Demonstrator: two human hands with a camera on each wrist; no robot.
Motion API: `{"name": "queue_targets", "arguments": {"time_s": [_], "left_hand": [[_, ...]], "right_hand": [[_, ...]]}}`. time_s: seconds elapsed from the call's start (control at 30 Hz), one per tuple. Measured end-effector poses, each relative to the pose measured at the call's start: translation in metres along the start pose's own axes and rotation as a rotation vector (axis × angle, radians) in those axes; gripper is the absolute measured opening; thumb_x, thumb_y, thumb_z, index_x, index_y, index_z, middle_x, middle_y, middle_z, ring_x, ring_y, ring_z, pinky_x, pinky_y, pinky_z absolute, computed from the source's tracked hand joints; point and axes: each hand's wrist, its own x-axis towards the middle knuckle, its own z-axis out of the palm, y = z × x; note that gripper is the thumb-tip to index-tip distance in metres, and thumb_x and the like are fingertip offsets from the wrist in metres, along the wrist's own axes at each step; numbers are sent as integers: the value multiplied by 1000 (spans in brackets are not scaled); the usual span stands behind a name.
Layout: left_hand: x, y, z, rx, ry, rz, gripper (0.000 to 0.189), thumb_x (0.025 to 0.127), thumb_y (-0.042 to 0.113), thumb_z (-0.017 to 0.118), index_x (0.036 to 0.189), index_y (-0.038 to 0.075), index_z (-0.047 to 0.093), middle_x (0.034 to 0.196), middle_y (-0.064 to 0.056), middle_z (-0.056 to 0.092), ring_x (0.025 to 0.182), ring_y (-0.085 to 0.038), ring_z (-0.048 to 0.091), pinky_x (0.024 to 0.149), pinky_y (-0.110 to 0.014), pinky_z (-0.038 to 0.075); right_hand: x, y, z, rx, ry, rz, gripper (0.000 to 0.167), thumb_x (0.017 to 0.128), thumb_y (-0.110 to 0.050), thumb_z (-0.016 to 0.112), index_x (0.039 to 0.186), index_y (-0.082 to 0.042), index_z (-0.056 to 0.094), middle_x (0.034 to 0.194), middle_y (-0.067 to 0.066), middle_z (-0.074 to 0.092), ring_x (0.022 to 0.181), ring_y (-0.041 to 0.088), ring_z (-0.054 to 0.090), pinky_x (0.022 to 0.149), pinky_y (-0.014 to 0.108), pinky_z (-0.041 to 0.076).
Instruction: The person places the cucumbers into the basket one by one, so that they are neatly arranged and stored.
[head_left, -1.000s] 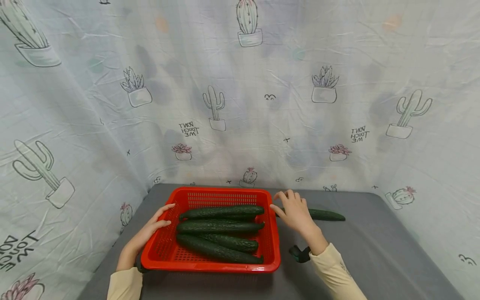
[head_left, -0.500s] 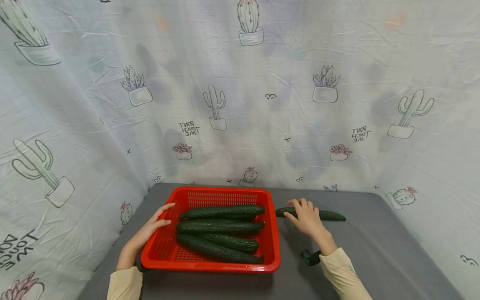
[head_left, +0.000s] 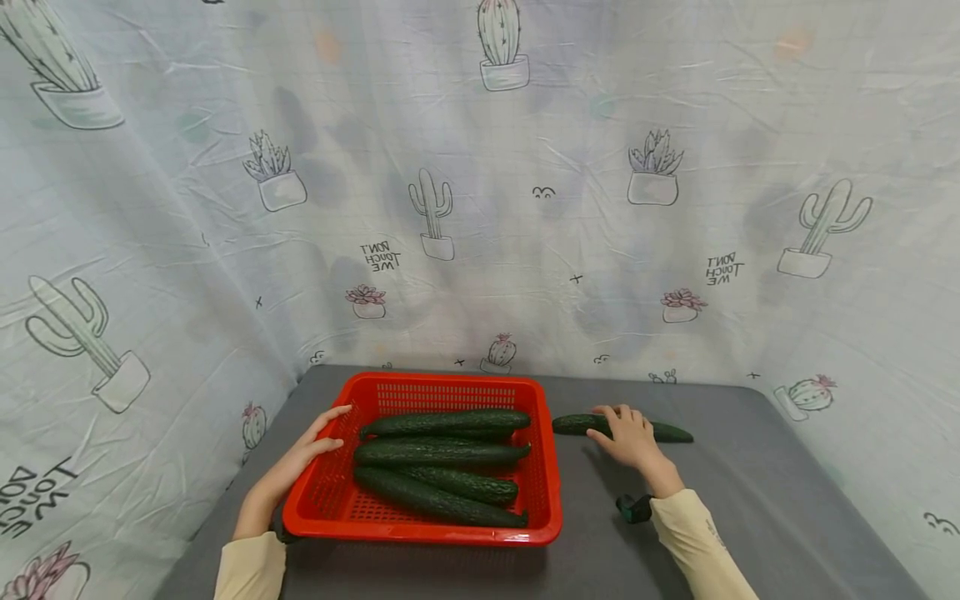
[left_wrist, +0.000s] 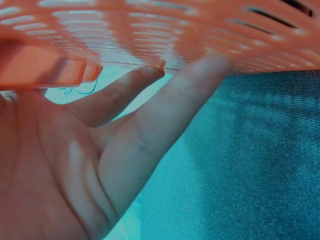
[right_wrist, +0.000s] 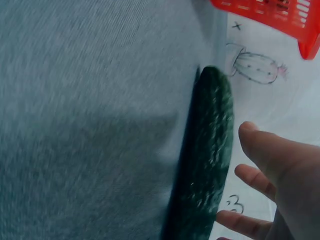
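A long dark green cucumber (head_left: 573, 424) lies on the grey table, right of a red plastic basket (head_left: 420, 531). Over its middle is my right hand (head_left: 632, 439), with thumb and fingers spread; in the right wrist view the fingertips sit beside the cucumber (right_wrist: 205, 160), the thumb apart from it. My left hand (head_left: 303, 454) rests at the left side of the basket, fingers nearly straight. The left wrist view shows the thumb (left_wrist: 165, 115) against the slotted basket wall (left_wrist: 200, 30). Several cucumbers (head_left: 442, 452) lie side by side inside the basket.
Grey cloth (head_left: 750, 500) covers the table. A white curtain (head_left: 480, 208) printed with cacti hangs behind it and along both sides. A dark strap piece (head_left: 634, 507) shows by the right wrist.
My right hand has moved right, from the basket's right rim to above the middle of the lone cucumber. The left hand and the basket stay where they were.
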Motion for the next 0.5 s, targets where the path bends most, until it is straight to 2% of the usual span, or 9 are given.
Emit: {"name": "queue_targets", "arguments": {"time_s": [0.2,0.5], "left_hand": [[0,0,0,7,4,7,55,98,24,41,147,23,17,151,-11,11,126,-33,34,89,-35,43],[0,0,0,-30,-12,-16,56,97,24,42,147,25,16,150,-12,15,123,-32,40,88,-37,47]], "right_hand": [[2,7,1,-13,-47,-5,47,90,-33,59,128,-7,51,121,28,44,109,48,39,90,66,27],[8,20,10,-35,-73,-67,56,88,-35,60,134,-5,44,119,29,42,112,48,39,94,66,24]]}}
